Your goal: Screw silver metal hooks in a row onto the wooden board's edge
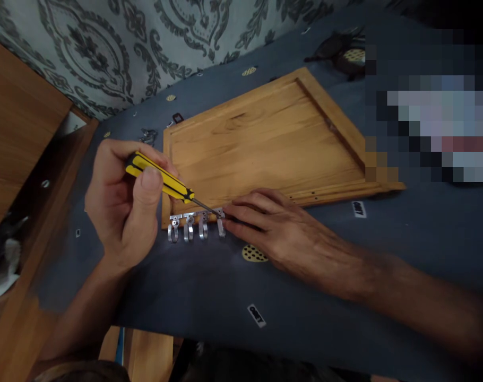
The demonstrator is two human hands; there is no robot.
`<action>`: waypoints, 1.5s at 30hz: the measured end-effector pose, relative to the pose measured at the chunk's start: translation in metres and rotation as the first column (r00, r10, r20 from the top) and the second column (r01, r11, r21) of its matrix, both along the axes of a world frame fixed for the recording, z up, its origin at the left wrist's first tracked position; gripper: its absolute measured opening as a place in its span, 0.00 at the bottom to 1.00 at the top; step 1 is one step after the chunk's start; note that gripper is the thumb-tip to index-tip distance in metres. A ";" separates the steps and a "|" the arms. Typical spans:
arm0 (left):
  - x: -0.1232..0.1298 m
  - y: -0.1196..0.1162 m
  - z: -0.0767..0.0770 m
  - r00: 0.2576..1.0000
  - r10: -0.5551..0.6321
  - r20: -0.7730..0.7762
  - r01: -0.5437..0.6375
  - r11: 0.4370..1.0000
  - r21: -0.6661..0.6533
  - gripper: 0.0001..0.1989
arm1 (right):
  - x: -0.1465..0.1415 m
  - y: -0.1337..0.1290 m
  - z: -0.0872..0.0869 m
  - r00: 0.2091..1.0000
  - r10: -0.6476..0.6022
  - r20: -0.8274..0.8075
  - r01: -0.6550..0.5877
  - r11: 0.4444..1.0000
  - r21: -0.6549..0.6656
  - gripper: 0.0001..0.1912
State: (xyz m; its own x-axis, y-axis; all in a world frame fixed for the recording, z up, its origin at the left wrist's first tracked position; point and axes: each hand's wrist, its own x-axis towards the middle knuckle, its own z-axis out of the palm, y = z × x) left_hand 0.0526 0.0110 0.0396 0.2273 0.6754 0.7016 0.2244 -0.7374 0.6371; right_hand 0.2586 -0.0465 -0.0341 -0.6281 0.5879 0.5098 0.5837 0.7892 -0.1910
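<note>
A framed wooden board (241, 143) lies on the dark blue patterned cloth. Several metal hooks (189, 227) line the left part of its near edge. My left hand (126, 201) is wrapped round a yellow and black screwdriver (165, 180), whose tip meets the plate of the rightmost hook (221, 227). From the right, my right hand (273, 223) reaches over the near edge, fingertips pressed together at that same hook. Whether those fingertips pinch the hook or only rest against it is hard to see. Small dark holes show in the edge right of my right hand.
Beyond the board's left corner lie a small pile of metal pieces (148, 136) and a dark square piece (178, 118). A dark object (337, 53) sits at the back right. Wooden furniture (22, 132) stands at the left; a pixelated patch covers the right.
</note>
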 end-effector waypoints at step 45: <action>-0.009 0.001 0.010 0.994 -0.080 -0.080 0.073 0.994 -0.076 0.18 | 0.001 0.000 0.002 0.999 0.011 0.046 -0.009 0.999 -0.037 0.14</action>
State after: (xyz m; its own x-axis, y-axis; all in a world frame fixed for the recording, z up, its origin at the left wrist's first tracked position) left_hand 0.0431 0.0119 0.0500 0.3357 0.7022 0.6279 0.2235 -0.7069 0.6710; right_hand 0.2593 -0.0462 -0.0323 -0.6564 0.5993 0.4582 0.5844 0.7881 -0.1936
